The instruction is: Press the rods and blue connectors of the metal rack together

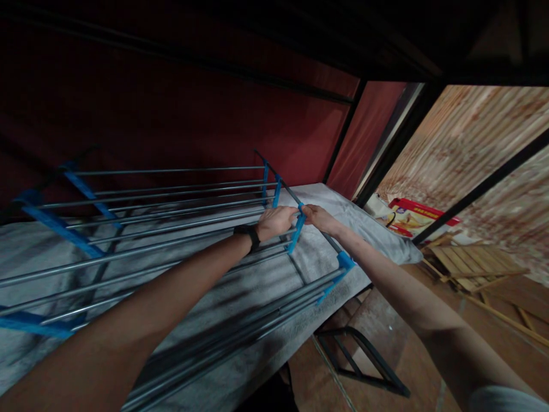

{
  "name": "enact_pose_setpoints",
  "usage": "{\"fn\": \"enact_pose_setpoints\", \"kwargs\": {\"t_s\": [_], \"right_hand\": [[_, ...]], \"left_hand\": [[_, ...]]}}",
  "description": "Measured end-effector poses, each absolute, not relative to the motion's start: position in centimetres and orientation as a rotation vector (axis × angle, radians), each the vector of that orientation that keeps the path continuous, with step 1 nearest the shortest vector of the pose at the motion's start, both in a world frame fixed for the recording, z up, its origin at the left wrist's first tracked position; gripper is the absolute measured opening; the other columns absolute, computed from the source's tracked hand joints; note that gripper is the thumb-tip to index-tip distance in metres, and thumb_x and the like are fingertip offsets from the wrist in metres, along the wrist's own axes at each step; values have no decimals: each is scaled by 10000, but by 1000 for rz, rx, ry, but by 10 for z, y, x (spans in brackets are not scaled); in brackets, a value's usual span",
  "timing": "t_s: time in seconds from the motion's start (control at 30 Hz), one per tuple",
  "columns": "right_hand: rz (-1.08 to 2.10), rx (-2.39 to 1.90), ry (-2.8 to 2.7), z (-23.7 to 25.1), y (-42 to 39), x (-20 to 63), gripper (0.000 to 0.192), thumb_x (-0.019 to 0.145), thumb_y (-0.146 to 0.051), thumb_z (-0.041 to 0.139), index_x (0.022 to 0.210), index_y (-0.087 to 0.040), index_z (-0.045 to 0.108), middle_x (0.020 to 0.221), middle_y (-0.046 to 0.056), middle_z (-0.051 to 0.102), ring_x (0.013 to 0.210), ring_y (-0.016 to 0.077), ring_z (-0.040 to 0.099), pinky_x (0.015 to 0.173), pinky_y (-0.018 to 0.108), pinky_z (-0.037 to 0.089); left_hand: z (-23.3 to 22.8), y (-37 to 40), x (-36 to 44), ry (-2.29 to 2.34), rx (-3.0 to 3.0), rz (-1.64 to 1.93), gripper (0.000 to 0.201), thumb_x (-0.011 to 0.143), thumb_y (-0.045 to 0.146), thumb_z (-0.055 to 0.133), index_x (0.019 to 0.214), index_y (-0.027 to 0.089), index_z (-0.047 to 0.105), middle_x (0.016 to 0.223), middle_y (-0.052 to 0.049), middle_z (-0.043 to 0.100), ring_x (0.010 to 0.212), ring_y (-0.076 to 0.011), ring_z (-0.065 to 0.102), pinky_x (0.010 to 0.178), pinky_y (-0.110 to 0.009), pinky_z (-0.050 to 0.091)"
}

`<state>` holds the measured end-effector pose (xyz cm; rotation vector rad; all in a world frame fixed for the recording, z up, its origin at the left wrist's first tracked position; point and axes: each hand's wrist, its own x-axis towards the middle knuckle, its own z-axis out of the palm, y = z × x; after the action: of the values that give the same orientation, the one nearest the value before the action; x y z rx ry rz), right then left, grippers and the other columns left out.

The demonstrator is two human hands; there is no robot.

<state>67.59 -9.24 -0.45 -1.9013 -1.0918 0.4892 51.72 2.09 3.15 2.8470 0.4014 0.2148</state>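
A metal rack (163,229) of several grey rods and blue plastic brackets lies on its side on a grey blanket (364,220) over a lower bunk. My left hand (277,220), with a black wristband, grips the rod ends next to a blue bracket (297,228). My right hand (319,218) holds the same bracket and its dark upright rod from the right side. Both hands touch the bracket.
A dark red wall stands behind the bed, and a black bunk frame runs overhead. A red and yellow box (409,217) sits past the bed's end. A wooden slatted piece (476,266) and a black metal frame (364,363) lie on the tiled floor at right.
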Motion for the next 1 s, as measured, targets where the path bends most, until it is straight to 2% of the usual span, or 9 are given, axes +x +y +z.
{"fn": "enact_pose_setpoints", "kwargs": {"t_s": [0.17, 0.63, 1.0], "right_hand": [[502, -1898, -1035, -1, -92, 670, 503, 864, -684, 514, 770, -195, 588, 691, 46, 628, 757, 199, 622, 755, 289, 501], [494, -1923, -1032, 9, -94, 663, 529, 884, -685, 496, 817, -179, 634, 708, 55, 669, 796, 215, 667, 763, 282, 510], [448, -2065, -1010, 18, -95, 653, 539, 961, -623, 400, 850, -153, 640, 810, 77, 715, 836, 197, 692, 805, 266, 523]], "left_hand": [[27, 18, 515, 374, 2846, 261, 365, 959, 327, 408, 1257, 286, 615, 1210, -60, 686, 1115, -234, 628, 892, -312, 457], [26, 17, 515, 396, 2848, 256, 319, 962, 346, 415, 1161, 259, 648, 1144, -61, 701, 1084, -224, 636, 897, -304, 451], [20, 25, 524, 346, 2852, 211, 307, 947, 359, 409, 1115, 269, 650, 1125, -71, 706, 1074, -248, 645, 864, -323, 471]]}}
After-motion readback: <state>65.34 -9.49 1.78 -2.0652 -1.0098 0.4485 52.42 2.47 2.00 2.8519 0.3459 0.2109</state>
